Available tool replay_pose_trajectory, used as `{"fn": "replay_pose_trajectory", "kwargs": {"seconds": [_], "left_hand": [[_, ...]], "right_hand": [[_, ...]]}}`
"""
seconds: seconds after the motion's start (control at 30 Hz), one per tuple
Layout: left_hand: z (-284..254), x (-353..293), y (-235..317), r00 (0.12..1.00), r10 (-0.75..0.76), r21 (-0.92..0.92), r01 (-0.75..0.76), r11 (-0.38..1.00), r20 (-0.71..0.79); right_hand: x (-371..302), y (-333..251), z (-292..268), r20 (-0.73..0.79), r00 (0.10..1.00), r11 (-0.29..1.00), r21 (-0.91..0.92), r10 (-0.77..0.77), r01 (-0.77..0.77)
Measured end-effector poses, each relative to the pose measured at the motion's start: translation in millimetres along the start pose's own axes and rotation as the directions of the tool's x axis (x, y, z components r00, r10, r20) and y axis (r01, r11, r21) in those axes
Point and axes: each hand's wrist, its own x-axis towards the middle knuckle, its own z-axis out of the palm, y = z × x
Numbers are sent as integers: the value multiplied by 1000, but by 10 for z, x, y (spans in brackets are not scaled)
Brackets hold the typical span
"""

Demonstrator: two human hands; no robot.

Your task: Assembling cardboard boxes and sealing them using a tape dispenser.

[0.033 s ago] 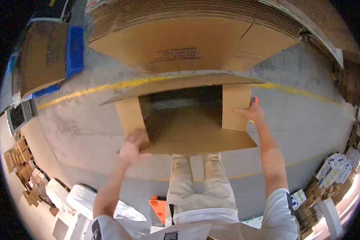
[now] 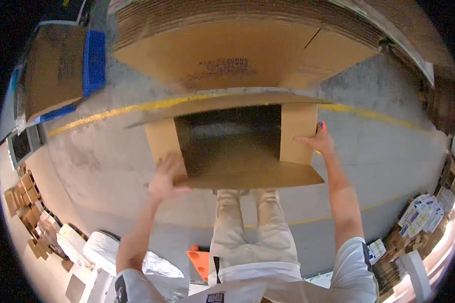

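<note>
An open brown cardboard box (image 2: 227, 174) is held in front of me, its flaps spread and its dark inside facing up. My right hand (image 2: 318, 142) grips the right side flap (image 2: 297, 129), thumb on its inner face and fingers behind. A small orange-red thing (image 2: 322, 124) shows by those fingers, with a bit of yellow below; its kind is hidden. My left hand (image 2: 167, 174), slightly blurred, lies at the lower end of the left side flap (image 2: 162, 136). Its fingers are spread and its thumb points right, beside the near long flap.
A thick stack of flattened cardboard boxes (image 2: 227, 55) stands just beyond the box. More cardboard with blue edging (image 2: 55, 70) is at far left. An orange object (image 2: 199, 262) sits near my legs. Cartons (image 2: 422, 217) are piled at right. Yellow lines cross the grey floor (image 2: 384, 146).
My left hand has shifted slightly left, its fingers rising along the left flap. The box's near flap has tipped up a little. My right hand keeps its hold.
</note>
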Motion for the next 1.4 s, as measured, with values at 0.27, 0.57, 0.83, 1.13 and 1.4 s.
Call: {"fn": "replay_pose_trajectory", "kwargs": {"seconds": [0.27, 0.57, 0.83, 1.13, 1.4], "left_hand": [[268, 903, -143, 905, -302, 260, 382, 887, -299], [-919, 840, 198, 550, -71, 26, 167, 986, -832], [115, 691, -171, 669, -391, -52, 466, 883, -632], [653, 579, -36, 409, -821, -738, 387, 552, -399], [419, 546, 204, 290, -899, -846, 333, 416, -328]], "right_hand": [[-266, 411, 348, 132, 988, 888, 439, 86, -136], [-528, 230, 215, -36, 994, 975, 203, 102, -93], [-471, 352, 393, -113, 989, 963, 262, 98, -65], [-706, 363, -7, -355, 902, 916, 217, -247, 337], [-738, 205, -217, -292, 886, 913, 81, -361, 400]]}}
